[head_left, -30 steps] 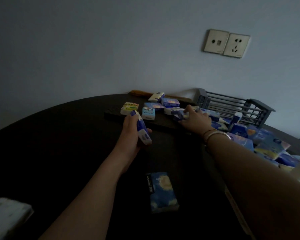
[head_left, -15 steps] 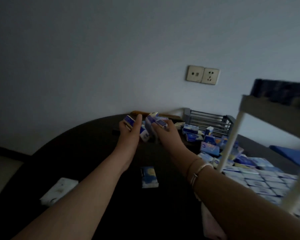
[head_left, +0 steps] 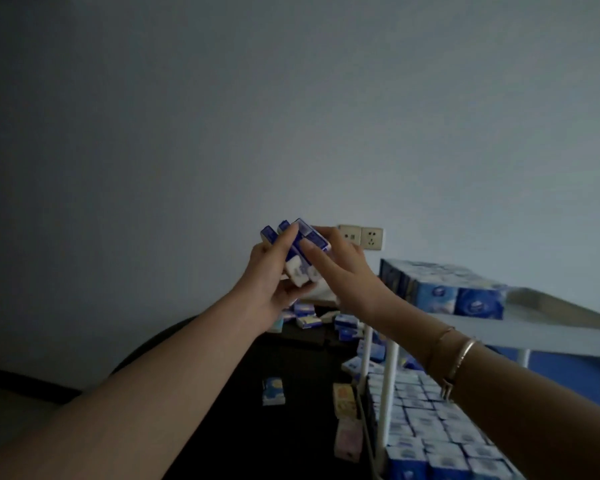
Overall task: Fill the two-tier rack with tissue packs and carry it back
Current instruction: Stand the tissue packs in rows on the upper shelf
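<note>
Both hands raised mid-frame, holding a bunch of blue tissue packs (head_left: 297, 252) between them. Left hand (head_left: 269, 284) grip curled round the bunch from below-left, right hand (head_left: 343, 271) grip pinching the top pack, thumb on its face. Two-tier rack (head_left: 548, 327) at right of frame: upper tier part filled at its far end, lower tier packed. Loose packs (head_left: 307, 317) scattered on dark counter (head_left: 236, 393) behind. Wall socket (head_left: 361, 237) center.

I see the rack (head_left: 565, 336) at the table's (head_left: 243, 427) right edge, tissue packs (head_left: 440, 441) filling its lower tier, loose packs (head_left: 305, 317) along the far edge behind
</note>
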